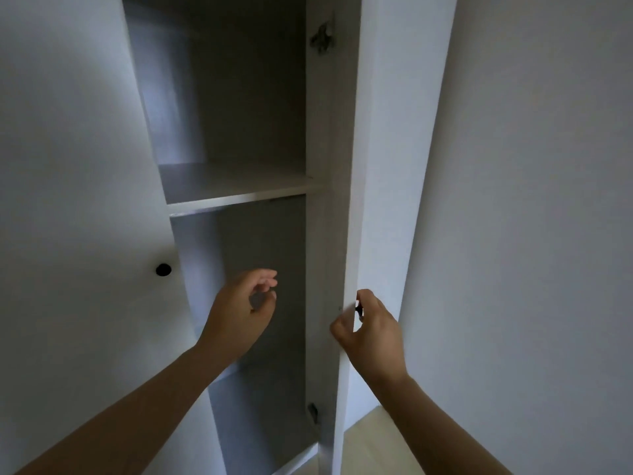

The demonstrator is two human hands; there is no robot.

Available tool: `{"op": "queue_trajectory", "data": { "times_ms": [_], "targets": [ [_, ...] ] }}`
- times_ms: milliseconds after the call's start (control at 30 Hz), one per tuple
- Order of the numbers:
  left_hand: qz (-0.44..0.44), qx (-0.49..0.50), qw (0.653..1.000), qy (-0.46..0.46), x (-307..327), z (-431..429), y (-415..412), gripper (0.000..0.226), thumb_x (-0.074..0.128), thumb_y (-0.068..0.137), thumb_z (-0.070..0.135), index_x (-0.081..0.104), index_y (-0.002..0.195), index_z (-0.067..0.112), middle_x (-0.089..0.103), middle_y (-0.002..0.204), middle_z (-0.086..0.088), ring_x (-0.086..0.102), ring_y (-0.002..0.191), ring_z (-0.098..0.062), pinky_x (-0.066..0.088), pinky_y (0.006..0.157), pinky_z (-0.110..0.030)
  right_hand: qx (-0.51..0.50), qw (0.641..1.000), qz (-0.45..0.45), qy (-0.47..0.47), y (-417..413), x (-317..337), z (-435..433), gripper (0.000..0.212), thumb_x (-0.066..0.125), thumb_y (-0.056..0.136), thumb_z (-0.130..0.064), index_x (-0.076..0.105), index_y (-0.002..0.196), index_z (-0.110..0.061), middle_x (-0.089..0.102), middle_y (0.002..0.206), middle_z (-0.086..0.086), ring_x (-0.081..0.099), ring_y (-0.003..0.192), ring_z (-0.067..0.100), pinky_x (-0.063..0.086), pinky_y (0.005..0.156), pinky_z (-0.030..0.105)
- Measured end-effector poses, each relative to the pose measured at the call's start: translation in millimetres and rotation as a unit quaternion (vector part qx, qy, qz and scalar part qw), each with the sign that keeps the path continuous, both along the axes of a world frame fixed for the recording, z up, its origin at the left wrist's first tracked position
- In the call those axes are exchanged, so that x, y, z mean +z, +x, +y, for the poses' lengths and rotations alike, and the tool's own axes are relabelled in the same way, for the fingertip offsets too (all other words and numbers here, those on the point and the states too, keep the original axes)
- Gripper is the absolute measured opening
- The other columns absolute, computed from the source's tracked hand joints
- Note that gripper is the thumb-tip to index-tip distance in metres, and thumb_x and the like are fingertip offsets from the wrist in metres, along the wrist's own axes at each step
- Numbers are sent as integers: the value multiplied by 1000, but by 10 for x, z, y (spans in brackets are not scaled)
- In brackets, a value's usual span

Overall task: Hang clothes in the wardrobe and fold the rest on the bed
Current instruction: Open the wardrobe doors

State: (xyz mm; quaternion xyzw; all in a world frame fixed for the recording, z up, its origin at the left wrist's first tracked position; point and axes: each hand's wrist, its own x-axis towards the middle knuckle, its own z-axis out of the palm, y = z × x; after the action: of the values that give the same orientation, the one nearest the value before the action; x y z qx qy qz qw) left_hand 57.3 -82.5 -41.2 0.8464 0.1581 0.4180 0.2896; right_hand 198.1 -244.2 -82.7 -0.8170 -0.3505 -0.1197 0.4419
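A white wardrobe stands in front of me with its right door [394, 166] swung open, seen almost edge-on. Inside is a bare compartment with one shelf [236, 186] across it; no rail or clothes show. My right hand [373, 334] grips the small black knob [358, 308] on the open door's edge, thumb on the inner face. My left hand [239, 313] hovers in front of the lower compartment, fingers loosely curled, holding nothing. No clothes are in view.
The wardrobe's left door [75, 200] is closed and carries a black knob [163, 269]. Hinges [322, 37] sit on the inner right wall. A plain wall [531, 234] fills the right side, with pale wood floor [373, 443] below.
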Motion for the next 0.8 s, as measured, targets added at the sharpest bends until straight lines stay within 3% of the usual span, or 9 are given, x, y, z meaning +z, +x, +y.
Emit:
{"op": "queue_trajectory", "data": {
  "times_ms": [67,133,200,300,467,533,633,800],
  "targets": [
    [5,-2,1000,-4,-35,-105,82,31,64,87,6,62,115,19,66,103,10,61,100,-7,46,85,-16,-9,1000,-5,12,118,42,-183,18,63,86,-31,57,98,-18,61,93,-7,55,79,8,52,76,23],
    [13,-6,1000,-7,-57,-190,161,31,65,87,7,62,116,19,65,104,10,61,101,-10,48,86,-22,-15,1000,-12,20,237,75,-342,10,62,86,-24,53,84,-21,60,89,-9,54,77,5,45,71,14],
    [21,-9,1000,-3,-69,-281,255,31,65,87,8,61,116,19,65,104,8,60,101,-11,49,86,-24,-24,999,-15,24,368,94,-499,18,62,84,-18,49,74,-23,57,84,-12,54,76,0,36,64,6],
    [32,-22,999,2,-62,-423,403,32,64,87,10,61,117,19,65,105,8,60,101,-10,49,86,-24,-36,998,-21,36,567,95,-669,17,64,81,-11,52,70,-16,53,86,-14,54,79,-5,38,67,6],
    [29,-33,999,12,-23,-616,600,30,64,86,7,62,115,15,66,103,4,60,99,-11,50,88,-29,-63,997,-3,43,813,79,-842,3,59,89,-15,62,88,-14,54,102,-5,58,82,9,51,76,28],
    [37,-31,999,16,-32,-652,635,31,64,86,7,62,116,15,65,104,4,60,99,-11,50,88,-28,-86,995,2,44,825,56,-913,13,57,93,-24,64,103,-17,57,109,-2,60,84,13,54,75,33],
    [51,-27,998,24,-82,-688,655,30,64,86,8,62,116,15,65,104,4,60,99,-11,47,87,-23,-109,992,7,71,752,15,-1029,25,63,91,-33,60,112,-20,58,108,-9,60,77,6,57,69,31],
    [83,-10,996,19,-187,-697,615,28,64,88,10,61,116,15,64,108,5,58,100,-10,43,84,-17,-44,997,-33,48,592,-27,-975,23,66,89,-28,60,109,-19,61,102,-10,58,79,6,54,67,20]
  ]
}}
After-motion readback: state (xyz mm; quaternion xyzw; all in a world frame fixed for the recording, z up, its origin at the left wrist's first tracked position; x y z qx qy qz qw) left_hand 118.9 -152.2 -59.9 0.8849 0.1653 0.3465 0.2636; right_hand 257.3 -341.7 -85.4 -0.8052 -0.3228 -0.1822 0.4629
